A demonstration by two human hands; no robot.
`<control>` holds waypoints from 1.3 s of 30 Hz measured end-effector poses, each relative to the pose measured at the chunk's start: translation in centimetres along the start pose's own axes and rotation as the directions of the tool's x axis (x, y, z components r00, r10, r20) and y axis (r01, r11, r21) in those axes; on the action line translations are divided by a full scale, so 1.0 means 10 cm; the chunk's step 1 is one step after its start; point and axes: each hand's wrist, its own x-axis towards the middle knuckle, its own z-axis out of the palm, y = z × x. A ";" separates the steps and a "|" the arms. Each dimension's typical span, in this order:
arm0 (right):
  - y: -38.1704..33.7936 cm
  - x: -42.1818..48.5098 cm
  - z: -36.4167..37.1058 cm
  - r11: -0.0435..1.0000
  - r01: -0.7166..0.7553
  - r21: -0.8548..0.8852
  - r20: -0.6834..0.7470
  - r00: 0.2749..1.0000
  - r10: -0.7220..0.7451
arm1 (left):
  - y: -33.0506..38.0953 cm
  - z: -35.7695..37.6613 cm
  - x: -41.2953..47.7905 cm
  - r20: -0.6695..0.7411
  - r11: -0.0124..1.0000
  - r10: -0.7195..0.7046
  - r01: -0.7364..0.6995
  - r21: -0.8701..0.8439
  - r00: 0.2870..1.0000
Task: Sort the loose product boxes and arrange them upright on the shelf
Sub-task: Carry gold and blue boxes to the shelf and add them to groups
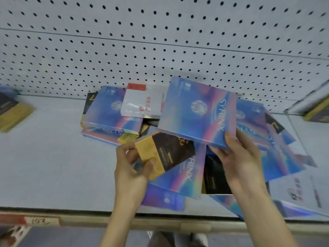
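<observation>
A heap of loose flat boxes lies on the white shelf. My left hand grips a small black and gold box by its gold end, lifted over the heap. My right hand holds the lower right corner of a large iridescent blue box marked SYRINX, tilted up off the pile. More iridescent boxes lie flat at the left, under the hands and at the right. A white box with a red band rests on the left one. Another black box lies beneath my right hand.
A white pegboard wall backs the shelf. A black and gold box lies at the far left. A wire divider bounds the right side, with another box beyond it. A white box lies at the lower right. The shelf's front rail carries a label.
</observation>
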 end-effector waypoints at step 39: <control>-2.40 0.76 -5.38 0.893 0.370 -0.258 -0.220 0.877 -0.427 | 0.82 4.78 -1.44 0.423 0.883 0.399 -0.465 0.063 0.814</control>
